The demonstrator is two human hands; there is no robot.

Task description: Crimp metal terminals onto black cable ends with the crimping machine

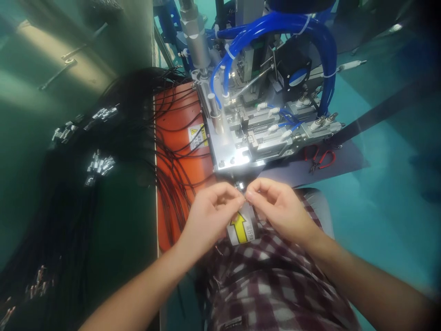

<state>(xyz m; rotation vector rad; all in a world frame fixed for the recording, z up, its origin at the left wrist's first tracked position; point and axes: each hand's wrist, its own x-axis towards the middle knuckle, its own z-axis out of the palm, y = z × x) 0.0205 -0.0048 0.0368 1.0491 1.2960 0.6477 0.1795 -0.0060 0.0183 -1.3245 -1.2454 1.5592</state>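
Note:
My left hand [213, 209] is closed in a pinch, thumb against forefinger, just below the front edge of the machine [225, 154]. Facing it, my right hand [279, 204] pinches too, and the fingertips of both hands nearly meet. Whatever lies between them is too small and too covered to name; a hint of thin reddish strands shows there. Right above the fingertips sits a small shiny metal part [240, 185]. Under my hands is a white label [237, 239] with a yellow arrow.
Black cables [172, 184] run across the orange surface [179, 119] at left, several ending in bundled metal connectors [99, 166]. Blue air hoses [275, 23] arch over the machine. Red-handled pliers [325, 160] lie on the grey ledge [347, 163] at right.

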